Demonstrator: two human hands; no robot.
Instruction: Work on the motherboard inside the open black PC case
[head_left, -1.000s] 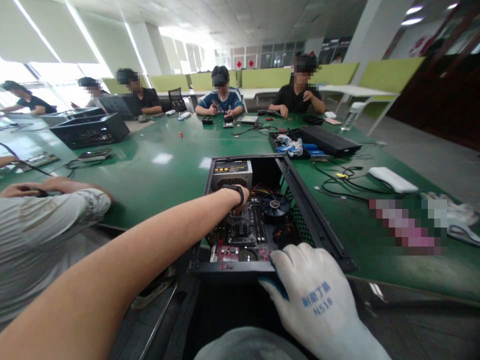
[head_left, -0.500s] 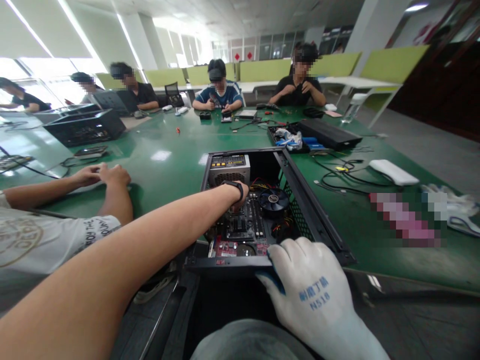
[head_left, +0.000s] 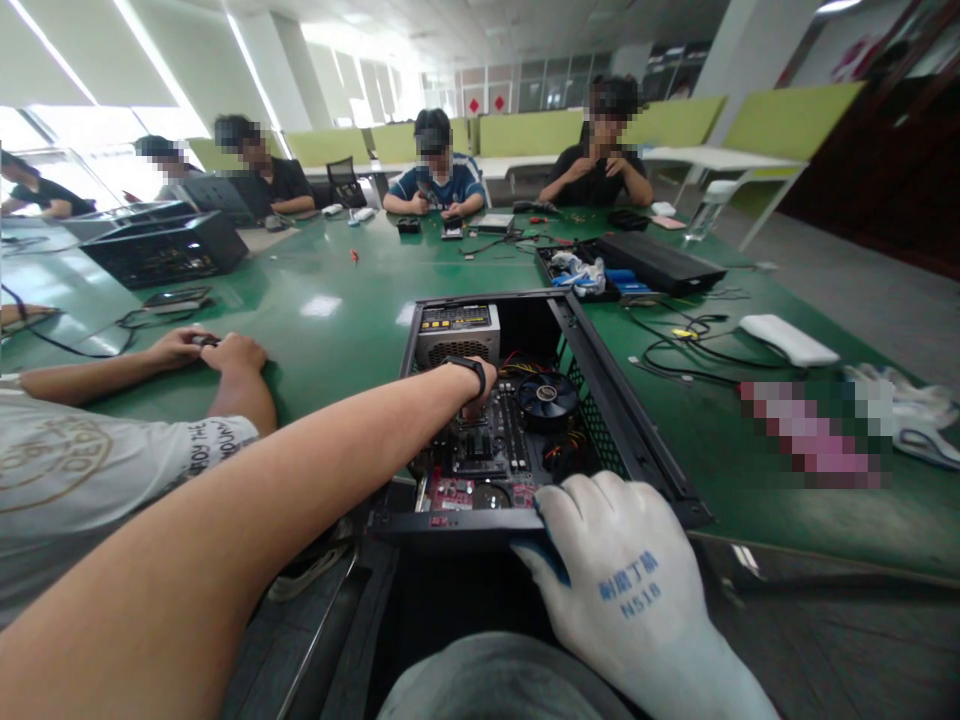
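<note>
An open black computer case [head_left: 465,532] lies on its side at the table's near edge. My left hand [head_left: 481,388], bare with a black band at the wrist, reaches down into it beside the power supply [head_left: 459,335]. Its fingers are mostly hidden over the motherboard [head_left: 486,440]. My right hand [head_left: 611,550], in a white glove, is closed around the case's near rim, its thumb below the edge. To the right of the left hand sits a black round fan [head_left: 546,400]. A red circuit board [head_left: 454,492] shows near the front rim.
On the left, a co-worker's hands [head_left: 214,345] rest on the green table [head_left: 337,340]. Right of the case lie black cables [head_left: 667,355], a white box-shaped item [head_left: 787,340] and gloves [head_left: 919,405]. Beyond stands a black tray [head_left: 551,268]; several people sit across the table.
My view has shifted slightly. My left hand stays inside the case and my right hand keeps its hold on the rim. The neighbour's hands on the left have moved slightly.
</note>
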